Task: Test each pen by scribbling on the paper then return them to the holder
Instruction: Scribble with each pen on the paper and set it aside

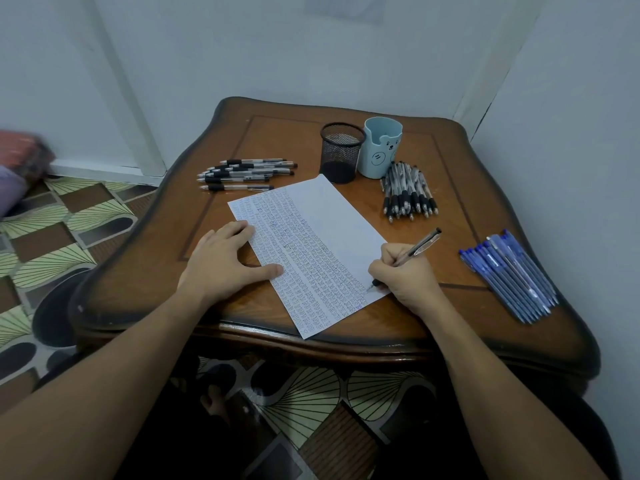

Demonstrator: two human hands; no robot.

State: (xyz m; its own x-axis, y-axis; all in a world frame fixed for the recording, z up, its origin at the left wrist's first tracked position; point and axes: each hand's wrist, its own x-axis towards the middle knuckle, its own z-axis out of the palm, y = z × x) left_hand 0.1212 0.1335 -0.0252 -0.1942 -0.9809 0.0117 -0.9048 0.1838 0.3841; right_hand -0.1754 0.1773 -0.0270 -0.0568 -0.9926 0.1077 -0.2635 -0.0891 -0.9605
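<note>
Here, fingers point(391, 253) of the right hand point(403, 271) curl round a pen point(422, 243), tip on the paper point(329, 216) near its right edge, to scribble. The left hand point(225, 261) lies flat, fingers straight, pinning the paper's left side against sliding. The mesh holder point(341, 150) stands far behind, well apart.

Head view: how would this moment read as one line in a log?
right hand: grips pen, tip on paper | left hand: flat on paper | step: testing pen

Carved wooden table point(294, 133) beneath the grip; pale walls point(242, 46) beyond; leaf-patterned floor point(52, 244) left and below, dimly lit.
</note>
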